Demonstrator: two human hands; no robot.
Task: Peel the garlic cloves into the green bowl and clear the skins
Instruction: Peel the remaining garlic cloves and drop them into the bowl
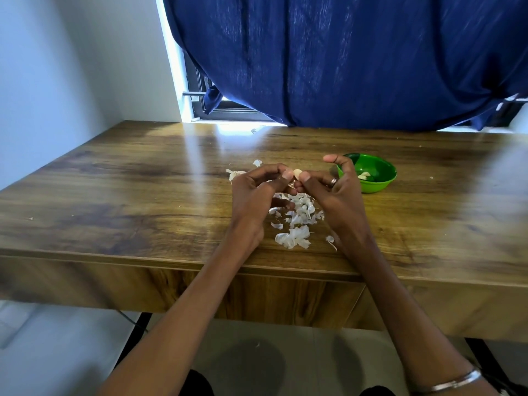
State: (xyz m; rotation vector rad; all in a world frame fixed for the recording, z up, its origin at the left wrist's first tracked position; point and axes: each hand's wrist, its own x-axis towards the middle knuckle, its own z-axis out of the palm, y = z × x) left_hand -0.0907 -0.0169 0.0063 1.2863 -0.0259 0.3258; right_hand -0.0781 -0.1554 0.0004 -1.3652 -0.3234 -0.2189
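A garlic clove [297,174] is pinched between the left hand [258,192] and right hand [333,190] above the tabletop [128,195]; loose skins [297,221] lie beneath. The green bowl [377,178], just right, holds peeled cloves.

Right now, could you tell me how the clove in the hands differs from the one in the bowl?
The held clove is pinched between both thumbs above the table; the bowl clove lies loose in the green bowl. The held clove is mostly hidden; the bowl clove shows fully. Both look pale.
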